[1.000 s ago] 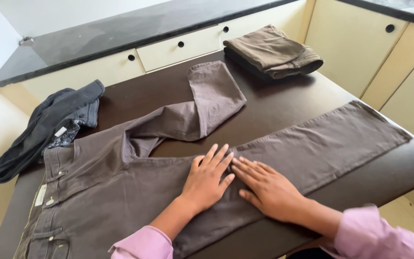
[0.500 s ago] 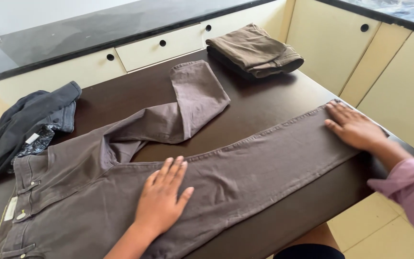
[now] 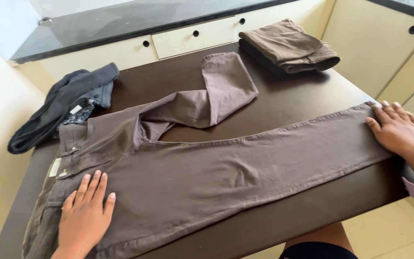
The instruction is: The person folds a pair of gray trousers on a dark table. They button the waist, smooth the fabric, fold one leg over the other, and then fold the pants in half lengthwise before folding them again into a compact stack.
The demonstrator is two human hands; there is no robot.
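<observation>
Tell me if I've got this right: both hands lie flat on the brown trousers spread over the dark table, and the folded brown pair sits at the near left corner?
Not quite. The head view shows the folded brown pair at the far right corner of the dark table, not the near left. The rest holds: the left hand and right hand lie flat on the brown trousers.

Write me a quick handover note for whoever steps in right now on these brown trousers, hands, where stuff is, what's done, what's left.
Left hand: flat, palm down on the brown trousers near the waistband.
Right hand: flat on the hem end of the near leg, at the table's right edge.
Trousers lie spread on the dark table; the near leg is straight and smooth, the far leg bent and doubled back.
Folded brown garment at the far right; dark garment heaped at the left.
Done: near leg flattened. Left: far leg, no fold made yet.
</observation>
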